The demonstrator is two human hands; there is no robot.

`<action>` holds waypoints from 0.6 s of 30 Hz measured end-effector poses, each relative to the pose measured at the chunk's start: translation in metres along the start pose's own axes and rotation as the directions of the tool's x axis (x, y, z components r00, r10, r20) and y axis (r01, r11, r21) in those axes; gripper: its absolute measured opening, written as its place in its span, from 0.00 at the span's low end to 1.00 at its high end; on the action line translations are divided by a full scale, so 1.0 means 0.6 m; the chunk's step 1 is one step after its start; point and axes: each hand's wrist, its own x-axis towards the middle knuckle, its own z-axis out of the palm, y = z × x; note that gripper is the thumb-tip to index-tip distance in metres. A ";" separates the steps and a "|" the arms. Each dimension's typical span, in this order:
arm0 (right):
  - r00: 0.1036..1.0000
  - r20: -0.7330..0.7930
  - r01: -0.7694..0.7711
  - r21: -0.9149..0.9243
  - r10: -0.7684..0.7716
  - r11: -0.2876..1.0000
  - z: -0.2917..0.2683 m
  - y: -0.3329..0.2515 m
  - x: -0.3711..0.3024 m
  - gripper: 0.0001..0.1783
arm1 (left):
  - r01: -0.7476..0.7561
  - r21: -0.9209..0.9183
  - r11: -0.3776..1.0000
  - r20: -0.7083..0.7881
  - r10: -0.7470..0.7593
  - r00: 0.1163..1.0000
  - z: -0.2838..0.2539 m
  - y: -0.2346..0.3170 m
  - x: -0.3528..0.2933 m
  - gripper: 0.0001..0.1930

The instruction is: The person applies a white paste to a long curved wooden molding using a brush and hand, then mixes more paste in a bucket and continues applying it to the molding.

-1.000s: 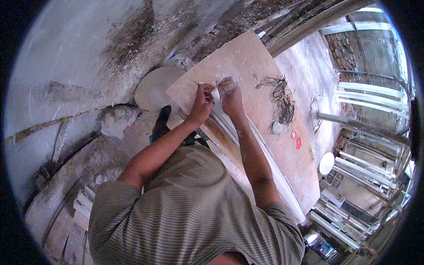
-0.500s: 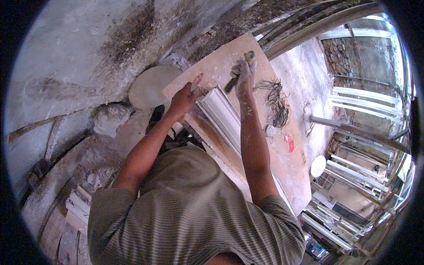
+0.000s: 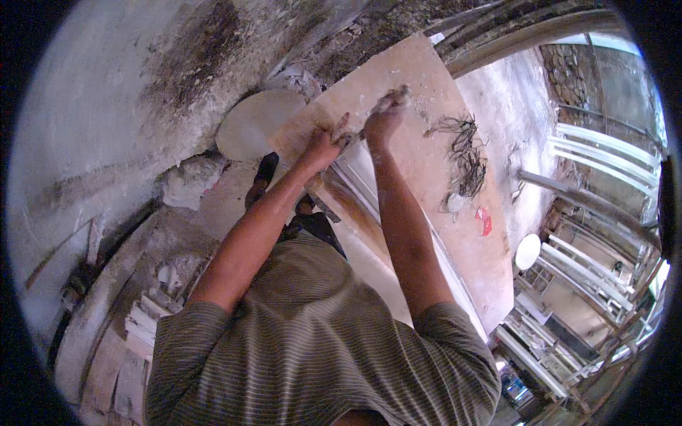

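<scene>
My right hand [image 3: 387, 113], dusty with white, is closed round a short tool with a pale rounded handle end [image 3: 403, 92]; its narrow dark end [image 3: 361, 134] points toward my left hand. My left hand [image 3: 325, 148] is closed close beside it, fingers whitened; what they pinch is blurred. Both hands are over a large pale board [image 3: 433, 78]. Below them a long white ridged moulding [image 3: 357, 181] lies along the board's near side, partly hidden by my right forearm.
Dark tangled fibres [image 3: 467, 157] and a red scrap [image 3: 484, 221] lie on the board's right part. A round grey disc [image 3: 259, 124] is beyond its left corner. Rough wall rises at left. White lengths [image 3: 604, 153] stand on racks at right, near a white round object [image 3: 528, 251].
My right hand has come down and left, nearer my left hand, and the tool with it. My left hand has moved right toward the moulding's end. The whole view has shifted slightly.
</scene>
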 end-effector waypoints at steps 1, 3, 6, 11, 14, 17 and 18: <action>0.997 0.023 0.075 -0.082 -0.074 0.994 0.006 0.006 -0.010 0.17 | 0.110 -0.146 0.983 0.039 -0.105 0.994 0.002 -0.001 -0.001 0.31; 0.987 0.086 -0.134 -0.024 0.136 0.991 -0.009 -0.075 0.012 0.19 | 0.240 -0.263 0.934 0.060 -0.233 0.971 -0.011 0.000 0.002 0.24; 0.973 -0.010 -0.226 0.163 0.231 0.960 0.002 -0.012 0.018 0.22 | 0.289 -0.228 0.930 0.044 -0.286 0.957 -0.028 0.037 0.001 0.17; 0.997 -0.023 -0.077 0.038 0.078 0.996 0.017 -0.019 0.006 0.21 | 0.242 -0.255 0.936 -0.053 -0.264 0.963 -0.005 0.014 0.004 0.17; 0.986 -0.051 -0.150 0.142 0.159 0.978 0.011 -0.042 0.009 0.22 | 0.113 -0.129 0.985 -0.109 -0.127 0.986 0.012 -0.025 0.003 0.17; 0.997 -0.068 -0.037 -0.079 0.032 0.996 0.022 0.033 -0.012 0.17 | 0.224 -0.196 0.955 -0.041 -0.236 0.971 -0.006 0.007 0.003 0.17; 0.992 -0.098 -0.077 -0.011 0.076 0.997 0.018 0.004 0.006 0.15 | 0.167 -0.140 0.976 -0.097 -0.181 0.979 -0.007 -0.002 0.003 0.18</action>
